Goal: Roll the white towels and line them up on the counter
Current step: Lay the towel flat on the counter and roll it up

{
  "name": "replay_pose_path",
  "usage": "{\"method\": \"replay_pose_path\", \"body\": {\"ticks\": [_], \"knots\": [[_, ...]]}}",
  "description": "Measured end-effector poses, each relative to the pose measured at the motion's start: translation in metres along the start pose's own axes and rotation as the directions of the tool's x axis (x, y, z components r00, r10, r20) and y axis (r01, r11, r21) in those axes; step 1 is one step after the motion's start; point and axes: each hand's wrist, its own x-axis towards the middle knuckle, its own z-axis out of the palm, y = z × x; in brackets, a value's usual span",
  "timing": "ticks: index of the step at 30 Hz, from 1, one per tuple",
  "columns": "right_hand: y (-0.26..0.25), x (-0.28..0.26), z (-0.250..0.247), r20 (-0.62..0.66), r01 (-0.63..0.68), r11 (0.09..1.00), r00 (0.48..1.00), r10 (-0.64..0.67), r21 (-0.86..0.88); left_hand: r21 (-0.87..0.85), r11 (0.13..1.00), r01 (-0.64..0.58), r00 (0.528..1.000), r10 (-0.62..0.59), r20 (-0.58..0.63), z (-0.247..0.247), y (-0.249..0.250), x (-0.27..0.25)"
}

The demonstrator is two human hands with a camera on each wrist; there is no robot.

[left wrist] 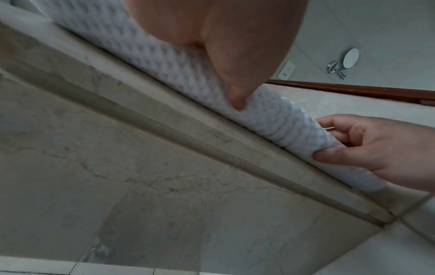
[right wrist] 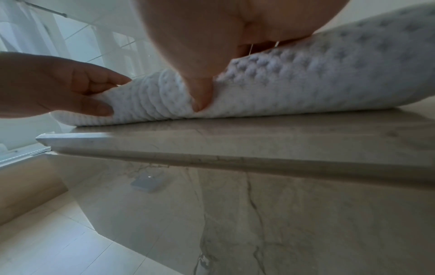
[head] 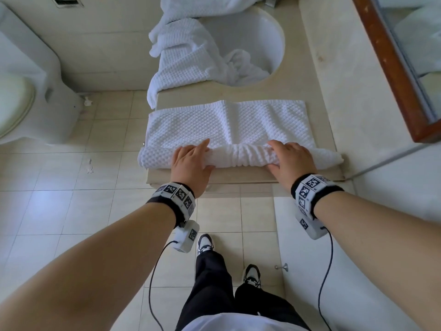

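Both hands are on the towel, which lies mid-frame on the counter with its near edge rolled up along the front lip. The left hand and right hand each grip that roll, thumbs tucked under, fingers over the top. More towels are heaped at the upper middle, spilling into the sink.
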Motion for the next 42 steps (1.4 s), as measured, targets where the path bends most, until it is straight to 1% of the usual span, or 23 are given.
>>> {"method": "replay_pose_path", "body": {"ticks": [8, 12, 15, 20, 23, 25, 28, 30, 32, 35, 38, 40, 42], "knots": [[0.024, -0.011, -0.004, 0.083, 0.017, 0.999, 0.996, -0.020, 0.039, 0.017, 1.000, 0.020, 0.991, -0.022, 0.130, -0.004, 0.014, -0.010], [0.030, -0.013, -0.005, 0.096, 0.039, 0.997, 0.994, -0.046, 0.070, 0.026, 0.999, 0.035, 0.982, -0.040, 0.182, -0.010, 0.015, -0.011], [0.032, -0.010, -0.009, 0.124, 0.042, 0.994, 0.991, -0.055, 0.105, 0.015, 0.998, 0.053, 0.976, -0.055, 0.213, -0.013, 0.013, -0.005], [0.032, -0.003, -0.014, 0.128, 0.045, 0.993, 0.990, -0.059, 0.110, -0.027, 0.996, 0.087, 0.956, -0.076, 0.283, -0.021, 0.011, 0.012], [0.033, 0.007, -0.013, 0.155, 0.036, 0.995, 0.987, -0.050, 0.090, -0.034, 0.997, 0.075, 0.954, -0.062, 0.294, -0.023, 0.008, 0.022], [0.032, 0.014, -0.012, 0.163, 0.050, 0.996, 0.985, -0.061, 0.072, -0.004, 0.999, 0.049, 0.953, -0.046, 0.300, -0.020, 0.006, 0.029], [0.029, 0.020, -0.010, 0.124, 0.073, 0.997, 0.990, -0.070, -0.015, 0.102, 0.994, -0.046, 0.967, 0.019, 0.253, -0.014, 0.005, 0.033], [0.026, 0.022, -0.007, 0.079, 0.046, 0.997, 0.996, -0.040, -0.067, 0.156, 0.985, -0.079, 0.974, 0.044, 0.221, -0.011, 0.005, 0.036], [0.024, 0.027, -0.004, 0.051, 0.004, 0.995, 0.999, 0.001, -0.096, 0.191, 0.978, -0.078, 0.976, 0.036, 0.214, -0.008, 0.005, 0.042], [0.022, 0.037, -0.003, 0.050, -0.049, 0.990, 0.997, 0.056, -0.131, 0.234, 0.970, -0.063, 0.978, 0.014, 0.206, -0.006, 0.003, 0.056], [0.018, 0.046, -0.005, 0.041, -0.116, 0.983, 0.992, 0.123, -0.145, 0.240, 0.970, -0.032, 0.971, -0.027, 0.237, -0.006, 0.002, 0.069], [0.011, 0.049, -0.007, -0.010, -0.143, 0.982, 0.990, 0.143, -0.123, 0.243, 0.970, -0.015, 0.963, -0.051, 0.266, -0.008, 0.003, 0.077], [0.000, 0.045, -0.006, -0.091, -0.120, 0.991, 0.989, 0.113, -0.066, 0.253, 0.967, 0.001, 0.953, -0.077, 0.294, -0.009, 0.004, 0.082]]}}
